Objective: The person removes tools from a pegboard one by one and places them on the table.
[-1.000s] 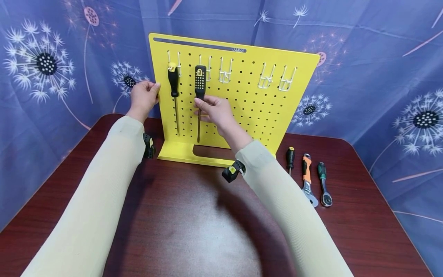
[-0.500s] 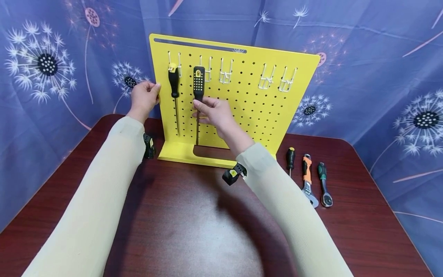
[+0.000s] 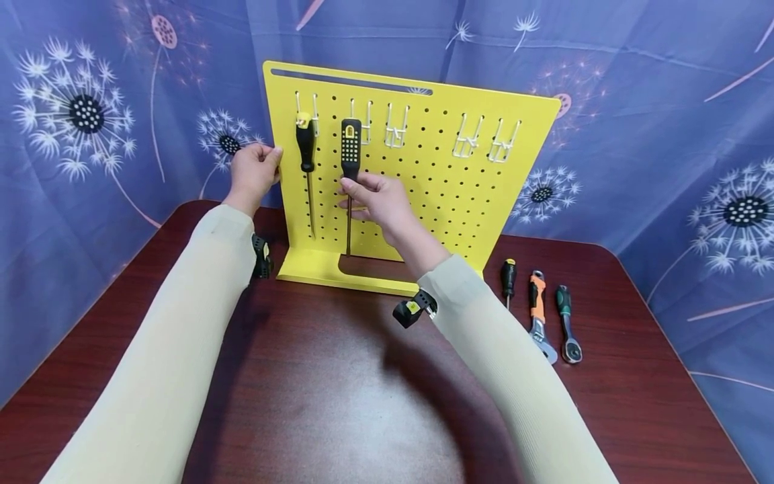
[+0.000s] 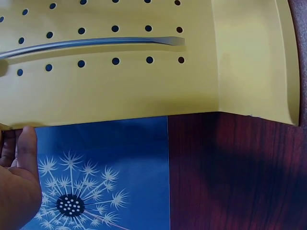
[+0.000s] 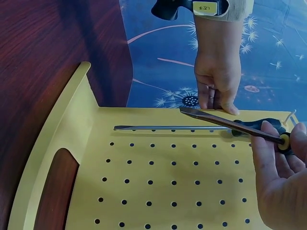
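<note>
My left hand (image 3: pixel 252 176) pinches the left edge of a yellow pegboard (image 3: pixel 417 181), its thumb tip at the edge in the left wrist view. In my right hand (image 3: pixel 382 200) is a flathead screwdriver (image 3: pixel 351 151) with a black, yellow-dotted handle, gripped where handle meets shaft. It stands upright, blade down, in front of the second hook (image 3: pixel 365 124) from the left, overlapping it in the head view. The right wrist view shows its blade (image 5: pixel 211 118) apart from the board face. A second flathead screwdriver (image 3: pixel 306 148) hangs from the leftmost hook.
Several white hooks, including one pair (image 3: pixel 484 138) at the right, carry nothing. On the dark red table (image 3: pixel 338 376), right of the board, lie another screwdriver (image 3: pixel 508 277), an orange-handled adjustable wrench (image 3: pixel 537 306) and a green-handled ratchet (image 3: pixel 566 323). A blue dandelion-print curtain (image 3: pixel 665 121) stands behind.
The screwdriver in my right hand swayed slightly left, then back right, staying before the second hook with its tip a little lower. My left hand keeps its place on the board edge.
</note>
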A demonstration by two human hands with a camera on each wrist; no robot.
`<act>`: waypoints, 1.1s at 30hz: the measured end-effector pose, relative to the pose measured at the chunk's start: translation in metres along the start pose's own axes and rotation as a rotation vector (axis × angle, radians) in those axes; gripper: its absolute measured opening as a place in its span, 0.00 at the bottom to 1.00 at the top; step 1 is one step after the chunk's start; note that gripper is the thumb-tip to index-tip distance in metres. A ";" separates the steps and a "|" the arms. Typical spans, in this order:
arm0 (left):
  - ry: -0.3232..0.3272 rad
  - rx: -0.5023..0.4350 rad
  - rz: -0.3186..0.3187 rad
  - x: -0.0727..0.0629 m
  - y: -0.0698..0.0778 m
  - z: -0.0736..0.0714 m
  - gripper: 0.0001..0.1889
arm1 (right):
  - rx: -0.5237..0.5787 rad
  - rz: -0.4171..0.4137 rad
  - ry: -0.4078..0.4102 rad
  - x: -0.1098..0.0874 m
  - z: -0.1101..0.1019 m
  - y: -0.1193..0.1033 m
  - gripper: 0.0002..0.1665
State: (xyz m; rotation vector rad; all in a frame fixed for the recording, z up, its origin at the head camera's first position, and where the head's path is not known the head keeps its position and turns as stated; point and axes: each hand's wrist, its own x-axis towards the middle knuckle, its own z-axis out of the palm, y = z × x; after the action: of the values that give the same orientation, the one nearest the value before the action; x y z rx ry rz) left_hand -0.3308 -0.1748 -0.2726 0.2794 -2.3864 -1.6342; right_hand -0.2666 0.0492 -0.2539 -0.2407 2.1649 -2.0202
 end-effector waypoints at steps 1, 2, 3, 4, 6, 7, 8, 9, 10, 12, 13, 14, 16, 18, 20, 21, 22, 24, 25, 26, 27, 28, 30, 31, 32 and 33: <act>-0.001 -0.003 -0.002 0.000 0.000 0.000 0.13 | -0.004 0.000 -0.001 0.000 0.000 0.000 0.20; -0.001 -0.006 -0.003 0.000 -0.001 0.000 0.13 | -0.003 0.000 -0.004 -0.001 0.000 0.000 0.20; -0.001 -0.007 0.000 -0.001 -0.001 0.000 0.13 | -0.003 -0.001 -0.007 -0.002 0.001 -0.001 0.20; 0.000 -0.007 0.000 -0.001 -0.001 0.000 0.13 | -0.005 -0.002 -0.010 -0.003 0.001 -0.001 0.20; 0.004 -0.008 -0.002 -0.001 -0.002 0.000 0.12 | -0.001 -0.008 -0.019 -0.006 0.002 -0.001 0.20; 0.006 -0.008 -0.001 -0.001 -0.002 0.000 0.12 | -0.001 -0.010 -0.023 -0.007 0.002 -0.001 0.20; 0.008 -0.005 0.000 -0.001 -0.002 0.000 0.13 | 0.004 -0.011 -0.025 -0.008 0.002 -0.001 0.20; 0.010 -0.003 0.001 -0.001 -0.002 0.000 0.13 | 0.005 -0.012 -0.028 -0.010 0.003 -0.001 0.20; 0.012 0.000 0.002 0.000 -0.002 0.000 0.13 | 0.002 -0.012 -0.032 -0.011 0.003 0.000 0.20; 0.014 0.004 0.003 0.000 -0.002 0.001 0.13 | 0.004 -0.009 -0.038 -0.013 0.003 0.001 0.20; 0.014 0.003 0.004 0.001 -0.002 0.001 0.13 | 0.004 -0.009 -0.042 -0.015 0.002 0.001 0.20; 0.013 0.002 0.005 0.001 -0.003 0.001 0.13 | 0.006 -0.008 -0.046 -0.016 0.002 0.001 0.20; 0.010 -0.001 0.006 0.001 -0.002 0.001 0.13 | 0.006 -0.007 -0.050 -0.019 0.001 0.002 0.20; 0.009 -0.001 0.007 0.000 -0.002 0.002 0.13 | 0.009 -0.008 -0.054 -0.022 -0.001 0.003 0.20; 0.009 -0.001 0.006 0.000 -0.002 0.002 0.13 | 0.015 -0.013 -0.057 -0.025 -0.003 0.005 0.20; 0.010 0.001 0.006 -0.001 -0.002 0.002 0.13 | 0.019 -0.016 -0.057 -0.026 -0.004 0.005 0.19; 0.011 0.003 0.007 -0.001 -0.002 0.002 0.13 | 0.024 -0.021 -0.059 -0.028 -0.005 0.006 0.19; 0.009 0.003 0.007 -0.001 -0.001 0.002 0.13 | 0.028 -0.031 -0.062 -0.031 -0.007 0.007 0.18; 0.009 0.005 0.008 -0.001 -0.001 0.001 0.13 | 0.030 -0.034 -0.063 -0.032 -0.008 0.007 0.17; 0.008 0.005 0.009 -0.001 -0.001 0.001 0.13 | 0.029 -0.035 -0.064 -0.034 -0.009 0.007 0.17; 0.008 0.006 0.010 -0.001 0.000 0.001 0.13 | 0.027 -0.036 -0.065 -0.035 -0.010 0.008 0.17; 0.008 0.006 0.010 -0.001 0.000 0.001 0.14 | 0.023 -0.036 -0.065 -0.036 -0.011 0.009 0.17; 0.007 0.005 0.010 -0.001 0.001 0.001 0.14 | 0.018 -0.035 -0.068 -0.039 -0.012 0.011 0.17; 0.009 0.008 0.009 0.000 0.001 0.001 0.14 | 0.015 -0.033 -0.070 -0.041 -0.013 0.012 0.17; 0.009 0.010 0.010 0.000 0.001 0.002 0.14 | 0.014 -0.033 -0.073 -0.043 -0.013 0.013 0.17; 0.009 0.010 0.009 0.001 0.001 0.002 0.14 | 0.009 -0.034 -0.074 -0.044 -0.014 0.014 0.17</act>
State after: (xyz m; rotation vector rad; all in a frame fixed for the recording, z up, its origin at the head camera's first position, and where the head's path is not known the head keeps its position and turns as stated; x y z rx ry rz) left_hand -0.3320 -0.1731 -0.2725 0.2765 -2.3868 -1.6135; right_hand -0.2268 0.0744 -0.2665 -0.3479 2.1208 -2.0060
